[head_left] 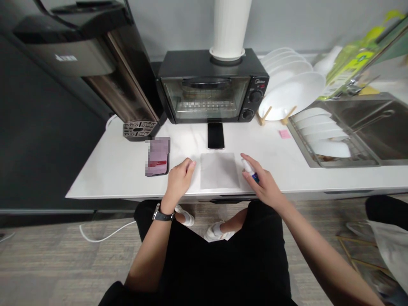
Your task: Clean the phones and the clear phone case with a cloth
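A thin light-grey square cloth [219, 171] lies flat near the counter's front edge. Just left of it my left hand [181, 179] rests on the counter, closed in a loose fist with nothing showing in it. On the cloth's other side my right hand [264, 183] has its thumb and fingers round a small spray bottle [248, 166] with a white top and a blue lower part. My fingers and palm hide part of the bottle. Behind the cloth lies a phone [216, 136] with a dark screen. A second phone [158, 156], its screen lit, lies left of my left hand.
A toaster oven [207, 91] stands at the back with a white cylindrical container [230, 27] on top. To the left is a drink machine [127, 72]. Plates [291, 93] stand in a wooden rack beside the sink [379, 127], which holds bowls [330, 146]. A pink note [284, 134] lies nearby.
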### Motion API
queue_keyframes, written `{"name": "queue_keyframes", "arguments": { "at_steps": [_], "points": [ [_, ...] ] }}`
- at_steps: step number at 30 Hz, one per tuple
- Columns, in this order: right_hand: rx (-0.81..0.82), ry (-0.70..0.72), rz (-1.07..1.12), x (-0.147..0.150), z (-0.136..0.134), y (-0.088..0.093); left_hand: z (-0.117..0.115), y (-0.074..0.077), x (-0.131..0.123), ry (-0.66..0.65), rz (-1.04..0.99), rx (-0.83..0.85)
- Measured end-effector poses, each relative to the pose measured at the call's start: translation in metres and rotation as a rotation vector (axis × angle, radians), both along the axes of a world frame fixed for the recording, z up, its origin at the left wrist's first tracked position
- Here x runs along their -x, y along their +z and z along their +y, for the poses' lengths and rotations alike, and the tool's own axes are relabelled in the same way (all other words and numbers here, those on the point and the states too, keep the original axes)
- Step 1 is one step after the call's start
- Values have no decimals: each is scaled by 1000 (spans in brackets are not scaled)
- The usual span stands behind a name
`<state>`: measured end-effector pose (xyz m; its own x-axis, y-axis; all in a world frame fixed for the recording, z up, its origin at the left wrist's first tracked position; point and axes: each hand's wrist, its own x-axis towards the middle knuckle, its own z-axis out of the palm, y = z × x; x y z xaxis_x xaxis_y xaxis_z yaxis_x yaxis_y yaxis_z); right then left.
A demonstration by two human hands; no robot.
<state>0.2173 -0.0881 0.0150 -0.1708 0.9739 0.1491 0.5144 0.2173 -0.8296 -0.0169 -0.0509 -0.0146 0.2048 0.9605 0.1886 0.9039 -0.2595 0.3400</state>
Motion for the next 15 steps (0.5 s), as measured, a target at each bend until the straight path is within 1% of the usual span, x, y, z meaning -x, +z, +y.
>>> {"name": "queue_keyframes", "arguments": {
  "at_steps": [2, 3, 5, 8, 12, 15],
  "points": [
    [-132, 85, -198, 3, 17, 2, 1, 0, 1, 1, -15, -1],
    [-166, 126, -289, 4, 25, 1, 1, 0, 1, 1, -24, -1],
    [-199, 171, -460, 7, 38, -2, 2, 0, 2, 1, -42, 0],
    [-248, 189, -674, 10, 50, -10, 3, 1, 4, 1, -69, 7],
    [-288, 232, -867, 12, 58, -16, 2, 3, 5, 3, -111, 20],
    [-289, 257, -942, 12, 59, -15, 3, 3, 5, 5, -142, 29]
  ]
}}
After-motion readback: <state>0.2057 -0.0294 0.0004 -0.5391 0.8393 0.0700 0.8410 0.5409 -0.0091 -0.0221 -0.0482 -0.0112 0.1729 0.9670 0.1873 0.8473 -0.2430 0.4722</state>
